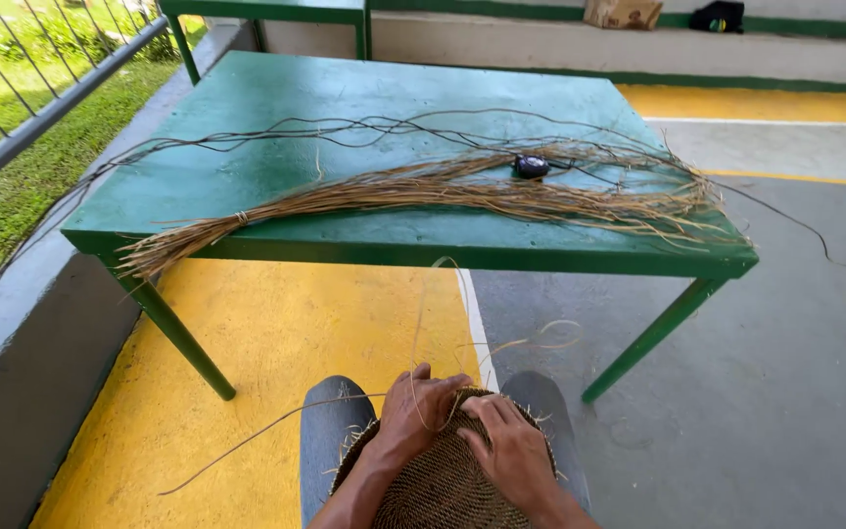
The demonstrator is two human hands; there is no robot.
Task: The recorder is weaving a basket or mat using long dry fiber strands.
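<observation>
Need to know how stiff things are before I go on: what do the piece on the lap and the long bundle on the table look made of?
The woven piece looks like coiled plant fibre, brown and matte, with stray ends at its rim. The bundle looks like dried grass or reed, tan and dull, tied near one end. The table seems to be green-painted metal or wood; I cannot tell which.

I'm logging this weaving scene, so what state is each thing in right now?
Round brown woven basket: on the lap, unfinished, loose strands at its rim.
Left hand: grip on the basket rim.
Right hand: pressed flat on the weave.
Tan straw bundle: lying loose along the green metal table, tied near one end.
Small dark object: resting on the straw.
</observation>
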